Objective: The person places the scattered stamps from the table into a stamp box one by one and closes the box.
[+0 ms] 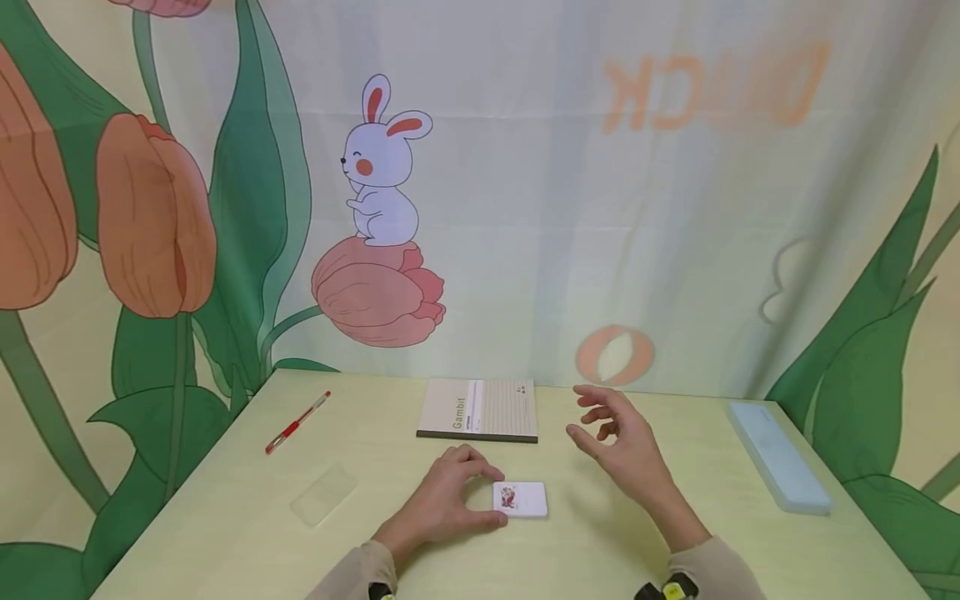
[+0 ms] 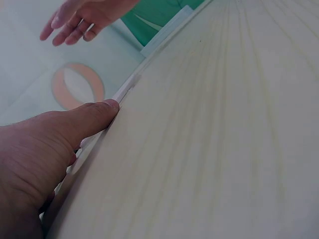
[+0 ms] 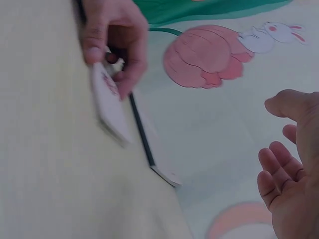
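A small white stack of cards (image 1: 529,500) with a coloured picture on its top lies at the front middle of the table. My left hand (image 1: 456,498) pinches its left end between thumb and fingers. In the right wrist view the stack (image 3: 110,104) juts out from the left hand (image 3: 119,37). My right hand (image 1: 626,450) hovers to the right of the stack, apart from it, fingers loosely bent and holding nothing. In the left wrist view the thumb (image 2: 94,118) shows close up, while the stack is mostly hidden.
Behind the hands lies a notebook (image 1: 487,410). A red pen (image 1: 298,422) and a clear plastic case (image 1: 324,495) are on the left. Along the right edge is a light blue box (image 1: 778,458). A printed curtain (image 1: 510,208) hangs behind the table (image 1: 247,542).
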The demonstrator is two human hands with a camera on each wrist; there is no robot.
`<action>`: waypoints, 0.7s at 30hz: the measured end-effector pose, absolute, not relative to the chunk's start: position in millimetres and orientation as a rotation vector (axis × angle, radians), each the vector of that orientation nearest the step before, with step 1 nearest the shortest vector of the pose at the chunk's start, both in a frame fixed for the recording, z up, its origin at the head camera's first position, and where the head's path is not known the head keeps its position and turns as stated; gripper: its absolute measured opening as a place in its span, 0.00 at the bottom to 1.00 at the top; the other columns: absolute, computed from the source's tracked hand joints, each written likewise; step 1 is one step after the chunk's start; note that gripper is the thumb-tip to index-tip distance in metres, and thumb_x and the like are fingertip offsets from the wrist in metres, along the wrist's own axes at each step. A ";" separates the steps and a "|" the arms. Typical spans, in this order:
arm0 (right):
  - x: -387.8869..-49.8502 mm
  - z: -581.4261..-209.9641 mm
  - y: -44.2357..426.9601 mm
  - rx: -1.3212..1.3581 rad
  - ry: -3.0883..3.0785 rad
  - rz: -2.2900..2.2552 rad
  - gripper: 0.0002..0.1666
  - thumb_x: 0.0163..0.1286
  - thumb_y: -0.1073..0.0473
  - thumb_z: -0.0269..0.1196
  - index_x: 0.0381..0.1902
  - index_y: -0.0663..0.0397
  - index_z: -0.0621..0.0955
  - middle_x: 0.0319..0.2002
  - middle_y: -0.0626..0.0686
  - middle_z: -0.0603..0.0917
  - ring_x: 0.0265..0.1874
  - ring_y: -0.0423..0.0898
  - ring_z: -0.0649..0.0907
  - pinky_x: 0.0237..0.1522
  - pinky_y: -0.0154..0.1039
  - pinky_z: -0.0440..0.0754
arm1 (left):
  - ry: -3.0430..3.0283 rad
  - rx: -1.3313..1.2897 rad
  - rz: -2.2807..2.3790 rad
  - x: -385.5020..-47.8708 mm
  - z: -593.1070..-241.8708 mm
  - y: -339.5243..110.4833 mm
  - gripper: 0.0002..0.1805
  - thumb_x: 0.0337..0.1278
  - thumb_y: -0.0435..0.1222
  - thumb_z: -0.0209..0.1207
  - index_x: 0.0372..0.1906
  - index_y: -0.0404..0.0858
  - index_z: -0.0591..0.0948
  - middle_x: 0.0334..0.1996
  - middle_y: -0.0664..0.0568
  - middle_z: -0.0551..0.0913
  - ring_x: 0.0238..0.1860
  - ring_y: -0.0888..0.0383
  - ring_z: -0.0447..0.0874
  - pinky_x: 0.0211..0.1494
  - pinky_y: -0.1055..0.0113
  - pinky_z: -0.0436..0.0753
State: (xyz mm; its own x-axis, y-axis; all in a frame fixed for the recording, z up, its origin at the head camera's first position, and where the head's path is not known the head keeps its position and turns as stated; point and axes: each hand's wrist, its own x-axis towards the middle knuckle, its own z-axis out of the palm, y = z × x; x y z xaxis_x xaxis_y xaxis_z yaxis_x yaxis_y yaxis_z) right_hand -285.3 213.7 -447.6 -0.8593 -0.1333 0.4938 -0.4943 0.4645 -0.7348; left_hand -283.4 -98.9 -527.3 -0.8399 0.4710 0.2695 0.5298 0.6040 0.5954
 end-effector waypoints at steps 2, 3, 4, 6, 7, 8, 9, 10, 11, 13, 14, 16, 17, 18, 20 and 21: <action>-286.3 -440.7 224.3 0.525 -2.333 1.360 0.35 0.73 0.58 0.78 0.75 0.47 0.80 0.58 0.51 0.84 0.52 0.51 0.86 0.45 0.33 0.82 | -2.738 -0.857 -1.053 -283.3 -527.3 -98.9 0.30 0.51 0.58 0.84 0.58 0.54 0.92 0.54 0.63 0.80 0.62 0.58 0.74 0.73 0.49 0.75; -286.7 -437.2 230.0 0.523 -2.320 1.371 0.36 0.74 0.59 0.78 0.76 0.47 0.78 0.58 0.52 0.84 0.51 0.51 0.85 0.45 0.32 0.82 | -2.739 -0.858 -1.049 -283.4 -527.5 -98.8 0.30 0.51 0.58 0.84 0.58 0.54 0.92 0.54 0.63 0.80 0.61 0.58 0.74 0.72 0.49 0.75; -286.9 -433.8 235.8 0.521 -2.308 1.383 0.37 0.74 0.60 0.78 0.77 0.48 0.77 0.58 0.52 0.84 0.51 0.51 0.85 0.45 0.31 0.81 | -2.738 -0.860 -1.045 -283.5 -527.6 -98.7 0.30 0.51 0.59 0.84 0.58 0.54 0.92 0.54 0.63 0.80 0.61 0.58 0.74 0.72 0.49 0.75; -287.1 -427.8 247.3 0.516 -2.282 1.401 0.40 0.74 0.62 0.77 0.80 0.49 0.74 0.59 0.53 0.82 0.50 0.50 0.85 0.45 0.30 0.80 | -2.735 -0.865 -1.039 -283.4 -527.4 -98.6 0.30 0.51 0.59 0.83 0.58 0.54 0.92 0.54 0.63 0.80 0.61 0.59 0.75 0.72 0.49 0.75; -287.0 -425.2 253.0 0.514 -2.275 1.407 0.42 0.75 0.62 0.76 0.81 0.48 0.72 0.59 0.53 0.82 0.50 0.48 0.85 0.45 0.30 0.80 | -2.735 -0.866 -1.036 -283.3 -527.4 -98.5 0.30 0.52 0.59 0.83 0.58 0.54 0.92 0.54 0.63 0.80 0.61 0.59 0.75 0.72 0.49 0.75; -286.8 -422.7 258.6 0.511 -2.269 1.413 0.43 0.75 0.63 0.76 0.82 0.48 0.71 0.59 0.54 0.81 0.50 0.47 0.85 0.46 0.30 0.80 | -2.735 -0.867 -1.035 -283.2 -527.3 -98.5 0.30 0.51 0.59 0.83 0.58 0.54 0.92 0.53 0.63 0.80 0.61 0.59 0.75 0.72 0.49 0.75; -286.4 -420.5 264.2 0.510 -2.268 1.413 0.44 0.75 0.63 0.75 0.84 0.47 0.70 0.60 0.53 0.81 0.50 0.46 0.85 0.46 0.29 0.80 | -2.734 -0.866 -1.038 -283.1 -527.1 -98.6 0.30 0.51 0.59 0.83 0.58 0.54 0.92 0.53 0.63 0.80 0.61 0.59 0.75 0.72 0.49 0.75; -286.0 -418.6 269.4 0.510 -2.271 1.411 0.45 0.75 0.63 0.75 0.84 0.46 0.69 0.60 0.53 0.80 0.50 0.44 0.85 0.47 0.29 0.80 | -2.734 -0.866 -1.038 -283.1 -527.1 -98.6 0.30 0.51 0.59 0.83 0.58 0.54 0.92 0.53 0.63 0.80 0.61 0.59 0.75 0.72 0.49 0.75; -285.9 -417.0 274.6 0.513 -2.275 1.403 0.46 0.76 0.63 0.75 0.85 0.46 0.68 0.60 0.53 0.80 0.50 0.44 0.85 0.47 0.29 0.80 | -2.735 -0.865 -1.037 -283.1 -527.2 -98.8 0.29 0.51 0.59 0.83 0.58 0.54 0.92 0.53 0.63 0.80 0.61 0.59 0.75 0.72 0.49 0.75; -285.7 -414.4 284.3 0.520 -2.283 1.398 0.47 0.76 0.64 0.75 0.86 0.44 0.67 0.61 0.52 0.79 0.51 0.44 0.84 0.48 0.29 0.80 | -2.735 -0.864 -1.037 -283.5 -527.3 -99.0 0.29 0.51 0.59 0.83 0.57 0.54 0.92 0.53 0.63 0.80 0.61 0.59 0.75 0.72 0.49 0.75; -285.6 -413.3 289.0 0.521 -2.289 1.394 0.47 0.76 0.64 0.75 0.86 0.44 0.67 0.61 0.52 0.79 0.52 0.44 0.84 0.48 0.29 0.80 | -2.735 -0.865 -1.035 -283.9 -527.5 -99.1 0.29 0.52 0.60 0.83 0.57 0.55 0.91 0.53 0.63 0.80 0.61 0.59 0.75 0.72 0.49 0.75; -285.2 -411.3 298.1 0.518 -2.303 1.380 0.48 0.76 0.63 0.75 0.87 0.43 0.66 0.62 0.51 0.79 0.53 0.44 0.84 0.49 0.29 0.79 | -2.735 -0.866 -1.033 -284.6 -528.2 -99.3 0.29 0.52 0.60 0.83 0.57 0.55 0.91 0.53 0.63 0.80 0.61 0.59 0.75 0.72 0.49 0.75; -285.1 -410.5 302.8 0.515 -2.308 1.371 0.48 0.76 0.63 0.74 0.87 0.42 0.66 0.63 0.51 0.79 0.53 0.44 0.84 0.49 0.28 0.79 | -2.735 -0.867 -1.033 -284.7 -528.5 -99.4 0.29 0.52 0.60 0.83 0.58 0.55 0.91 0.53 0.63 0.80 0.61 0.59 0.75 0.72 0.49 0.75; -284.7 -409.9 307.3 0.508 -2.310 1.367 0.48 0.76 0.63 0.74 0.87 0.41 0.66 0.63 0.50 0.79 0.54 0.43 0.83 0.50 0.28 0.79 | -2.736 -0.867 -1.035 -284.8 -528.6 -99.5 0.29 0.52 0.60 0.83 0.58 0.55 0.91 0.53 0.63 0.81 0.61 0.59 0.75 0.72 0.49 0.75; -283.2 -408.4 316.4 0.488 -2.313 1.358 0.48 0.77 0.62 0.74 0.87 0.40 0.65 0.63 0.48 0.79 0.55 0.43 0.83 0.51 0.27 0.79 | -2.737 -0.866 -1.034 -285.0 -529.3 -99.7 0.29 0.52 0.60 0.83 0.58 0.55 0.91 0.53 0.63 0.81 0.61 0.59 0.75 0.72 0.49 0.75; -282.3 -407.5 320.7 0.478 -2.311 1.356 0.49 0.77 0.62 0.74 0.87 0.40 0.65 0.63 0.47 0.79 0.55 0.43 0.83 0.51 0.26 0.79 | -2.739 -0.865 -1.035 -284.8 -529.3 -99.9 0.29 0.52 0.60 0.83 0.58 0.55 0.91 0.53 0.63 0.81 0.61 0.59 0.75 0.72 0.49 0.75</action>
